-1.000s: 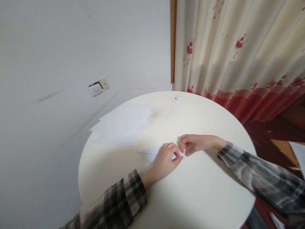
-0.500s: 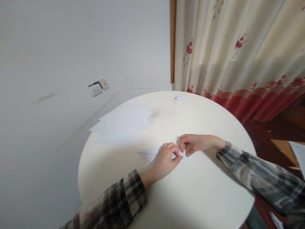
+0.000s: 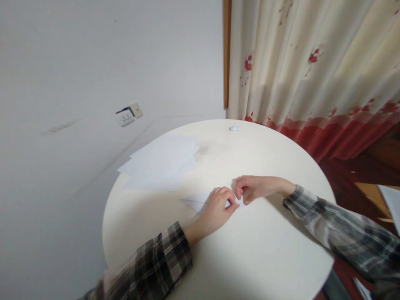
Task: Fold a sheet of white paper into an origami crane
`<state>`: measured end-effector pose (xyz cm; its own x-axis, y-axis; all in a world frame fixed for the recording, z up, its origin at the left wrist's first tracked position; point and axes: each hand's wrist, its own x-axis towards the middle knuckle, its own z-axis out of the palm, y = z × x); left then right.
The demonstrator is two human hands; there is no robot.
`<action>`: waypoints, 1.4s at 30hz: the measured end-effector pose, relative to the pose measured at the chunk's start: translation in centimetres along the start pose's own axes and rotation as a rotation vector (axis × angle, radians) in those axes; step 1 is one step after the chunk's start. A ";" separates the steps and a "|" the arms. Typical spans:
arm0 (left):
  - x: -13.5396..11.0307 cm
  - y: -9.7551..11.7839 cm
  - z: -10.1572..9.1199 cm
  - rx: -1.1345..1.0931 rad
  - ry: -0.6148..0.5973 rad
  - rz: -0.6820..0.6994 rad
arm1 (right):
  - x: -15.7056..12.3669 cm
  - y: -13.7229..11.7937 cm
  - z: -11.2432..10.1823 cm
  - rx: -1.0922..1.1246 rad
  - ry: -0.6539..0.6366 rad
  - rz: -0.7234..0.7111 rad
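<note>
Curling over flat, pointed, folded paper (image 3: 196,201), left hand (image 3: 218,206) and right hand (image 3: 254,187) have grips I cannot make out.

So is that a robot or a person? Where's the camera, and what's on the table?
It's a person, no machine. One camera, worn on their head, looks forward and down, so you see roughly what they see. The left hand lies over a folded, pointed piece of paper. The right hand has its fingers bent close to the paper's other end; I can't tell whether they pinch it. Also on the round white table lie some overlapping white sheets and, near the far edge, a small crumpled white scrap.
</note>
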<state>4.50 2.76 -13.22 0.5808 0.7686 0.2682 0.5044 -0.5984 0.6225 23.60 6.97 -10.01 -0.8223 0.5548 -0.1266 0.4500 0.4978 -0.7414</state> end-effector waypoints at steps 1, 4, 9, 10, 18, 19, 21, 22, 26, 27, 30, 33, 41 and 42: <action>0.0 0.0 0.0 -0.002 0.002 -0.003 | 0.0 0.0 0.0 -0.002 0.001 0.000; 0.0 0.0 -0.1 -0.009 0.004 -0.005 | 0.0 0.1 0.0 -0.010 -0.001 -0.004; 0.0 0.1 -0.1 -0.016 0.000 -0.006 | 0.0 0.0 0.0 -0.003 0.000 -0.007; 0.0 0.1 -0.1 -0.018 0.000 -0.005 | 0.0 0.0 0.0 -0.003 0.000 -0.006; 0.0 -0.1 0.1 -0.019 0.006 0.002 | 0.1 0.0 0.0 0.002 -0.011 0.004; 0.0 -0.1 0.1 -0.020 0.008 0.006 | 0.2 0.1 0.0 0.003 -0.013 0.003; -0.1 -0.2 0.1 -0.023 0.008 0.016 | 0.2 0.1 0.0 0.003 -0.011 0.002; -0.1 -0.3 0.1 -0.025 0.008 0.022 | 0.2 0.1 0.0 0.003 -0.011 0.003; -0.2 -0.4 0.2 -0.024 0.005 0.029 | 0.2 0.3 0.1 -0.001 -0.020 0.013; -0.1 -0.4 0.1 -0.024 0.003 0.027 | 0.2 0.3 0.1 -0.005 -0.021 0.015; -0.1 -0.4 0.1 -0.035 -0.005 0.025 | 0.2 0.1 0.0 -0.019 -0.015 0.016; -0.1 -0.2 0.0 -0.045 -0.006 0.032 | 0.0 -0.3 -0.2 -0.014 -0.014 0.013; -0.3 -0.7 -0.5 -0.022 0.002 0.019 | -0.7 -0.1 0.4 0.192 0.084 0.124; -0.2 -0.8 -0.5 -0.015 0.013 0.014 | -0.7 0.0 0.5 0.195 0.108 0.168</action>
<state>3.59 3.18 -13.41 0.5795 0.7630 0.2864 0.4866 -0.6059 0.6294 23.95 6.24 -10.28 -0.6953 0.6917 -0.1951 0.4928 0.2613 -0.8300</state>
